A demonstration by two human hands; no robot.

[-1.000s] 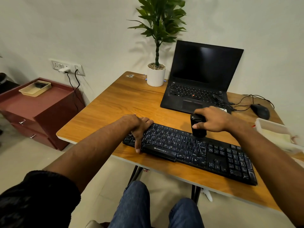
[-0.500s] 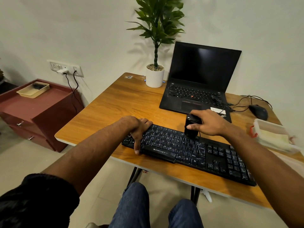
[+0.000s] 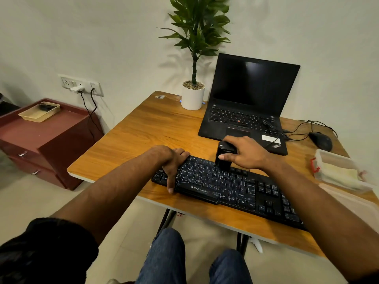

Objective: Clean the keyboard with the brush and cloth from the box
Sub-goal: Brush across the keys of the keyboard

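While the black corded keyboard [image 3: 229, 186] lies slantwise along the near edge of the wooden counter [image 3: 143, 132], its left end is held down by the left hand [image 3: 174, 163], whose fingers are draped over the far left corner and whose thumb is stretched down across the keys to the near rim. A small black block-shaped brush [image 3: 223, 155] is gripped by the right hand [image 3: 245, 153], fingers and thumb curled round its body, and its lower end is set on the top rows of keys, roughly at the middle of the board's far edge. Both grips are thus closed: the left about the keyboard's end, the right about the brush.

At the right edge of the counter a clear plastic box with a red clasp [image 3: 336, 173] is seen, with something pale yellow folded inside it; whether that is the cloth cannot be told. Behind the keyboard an open black laptop with a dark screen [image 3: 252, 99] is placed towards the far edge, a white pot holding a green plant [image 3: 193, 95] stands at the far left corner, and a black mouse [image 3: 321, 140] lies near the far right corner, its cable trailing to the laptop.
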